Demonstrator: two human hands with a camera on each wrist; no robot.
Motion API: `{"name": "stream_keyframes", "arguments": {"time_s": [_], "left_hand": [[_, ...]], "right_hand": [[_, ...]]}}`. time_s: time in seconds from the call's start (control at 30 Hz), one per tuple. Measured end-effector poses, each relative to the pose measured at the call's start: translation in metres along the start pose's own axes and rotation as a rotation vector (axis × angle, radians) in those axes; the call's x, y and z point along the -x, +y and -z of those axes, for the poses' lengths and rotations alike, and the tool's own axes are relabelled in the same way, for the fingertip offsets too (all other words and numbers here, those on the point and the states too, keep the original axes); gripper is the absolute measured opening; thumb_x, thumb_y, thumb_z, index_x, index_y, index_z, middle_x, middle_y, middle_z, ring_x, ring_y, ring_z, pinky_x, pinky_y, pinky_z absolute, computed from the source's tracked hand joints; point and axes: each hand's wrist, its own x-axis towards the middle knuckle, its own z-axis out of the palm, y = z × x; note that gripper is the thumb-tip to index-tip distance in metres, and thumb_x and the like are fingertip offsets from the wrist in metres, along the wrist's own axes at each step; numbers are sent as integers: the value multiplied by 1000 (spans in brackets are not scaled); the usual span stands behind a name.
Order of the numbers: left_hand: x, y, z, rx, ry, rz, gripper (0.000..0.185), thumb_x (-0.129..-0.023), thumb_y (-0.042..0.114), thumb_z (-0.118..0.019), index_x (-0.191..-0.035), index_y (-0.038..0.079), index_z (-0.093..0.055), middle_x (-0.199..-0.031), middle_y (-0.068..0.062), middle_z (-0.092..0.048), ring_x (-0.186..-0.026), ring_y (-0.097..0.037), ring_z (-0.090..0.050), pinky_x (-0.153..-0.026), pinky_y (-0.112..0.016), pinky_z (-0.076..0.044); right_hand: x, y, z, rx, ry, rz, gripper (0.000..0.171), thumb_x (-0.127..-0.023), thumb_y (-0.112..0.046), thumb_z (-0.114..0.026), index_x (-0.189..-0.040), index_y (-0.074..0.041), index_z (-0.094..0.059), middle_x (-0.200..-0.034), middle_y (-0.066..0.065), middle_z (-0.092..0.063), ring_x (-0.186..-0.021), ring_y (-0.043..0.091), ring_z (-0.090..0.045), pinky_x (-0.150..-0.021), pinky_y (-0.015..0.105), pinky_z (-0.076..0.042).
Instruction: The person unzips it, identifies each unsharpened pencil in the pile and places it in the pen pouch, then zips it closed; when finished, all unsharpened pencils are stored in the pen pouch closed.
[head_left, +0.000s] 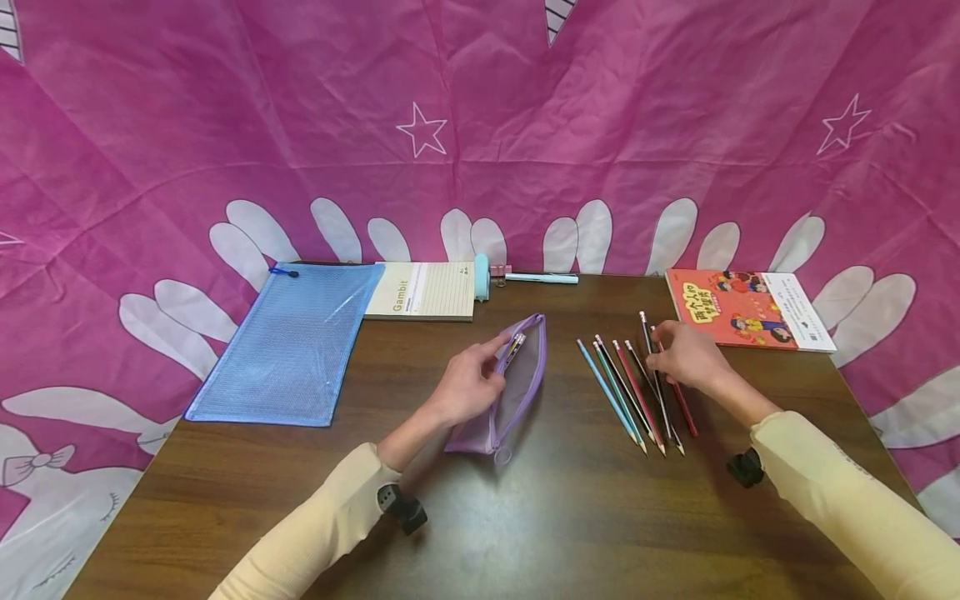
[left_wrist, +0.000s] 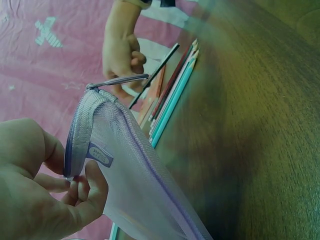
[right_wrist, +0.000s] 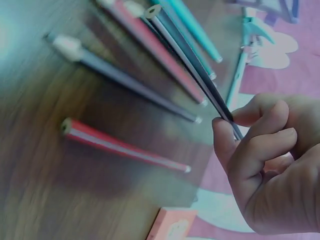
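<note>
My left hand (head_left: 468,379) grips the rim of a purple mesh zip pouch (head_left: 525,383), thumb and fingers on its edge in the left wrist view. The pouch mouth gapes, and pencil ends (head_left: 514,350) with erasers show inside. My right hand (head_left: 686,358) pinches a dark pencil (right_wrist: 197,75) near its eraser end, tilted above the table in the right wrist view. Around it lie a light blue pencil (head_left: 604,390), a red pencil (head_left: 637,383) and several others. Another red pencil (head_left: 686,412) lies apart on the right, under that hand.
A blue mesh zip bag (head_left: 288,346) lies at the left, overlapping a notepad (head_left: 442,292). Behind are a light blue object (head_left: 481,277), a pink clip (head_left: 500,272) and a light blue pen (head_left: 543,278). An orange-red book (head_left: 742,308) lies at the back right.
</note>
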Motion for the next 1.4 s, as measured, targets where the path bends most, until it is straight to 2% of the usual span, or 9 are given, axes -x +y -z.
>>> {"name": "stream_keyframes", "arguments": {"time_s": [0.17,0.4,0.53,0.8,1.1,1.4], "left_hand": [[0,0,1,1,0,6,68,-76,-6,-57,-144,3,-53,-91,-7,-60,-81,-19,-56,-68,-32,-49],[1,0,1,10,-5,14,69,-76,-6,-57,-145,5,-53,-93,-8,-61,-81,-19,-56,-68,-32,-49],[1,0,1,8,-7,16,69,-76,-6,-57,-145,5,-53,-93,-8,-61,-82,-19,-56,-69,-32,-49],[0,0,0,3,-4,18,68,-77,-5,-58,-144,4,-53,-92,-7,-61,-82,-19,-57,-71,-32,-49],[0,1,-1,-1,-12,17,68,-76,-4,-58,-144,4,-54,-91,-6,-60,-83,-19,-57,-73,-33,-49],[-1,1,-2,-17,-15,16,68,-77,-3,-58,-144,4,-53,-93,-7,-60,-84,-19,-57,-74,-33,-49]], "right_hand": [[2,-14,2,-121,3,-12,43,-90,-12,-66,-126,6,-51,-67,8,-58,-52,18,-56,-45,30,-43],[5,-35,-1,-453,-15,-32,44,-92,-6,-63,-130,4,-43,-74,6,-55,-50,10,-46,-43,24,-38],[8,-47,-5,-569,-55,-29,44,-94,-3,-61,-131,4,-39,-74,4,-55,-49,8,-44,-42,22,-34],[14,-71,-13,-708,-91,-13,43,-92,-2,-58,-128,-1,-35,-68,1,-52,-48,7,-42,-43,21,-31],[13,-97,-29,-881,-29,-2,34,-92,-1,-57,-117,-8,-35,-72,0,-62,-47,5,-41,-42,19,-31],[15,-115,-47,-966,-20,-16,34,-92,2,-59,-116,-9,-36,-71,0,-62,-45,7,-41,-43,20,-30]]}}
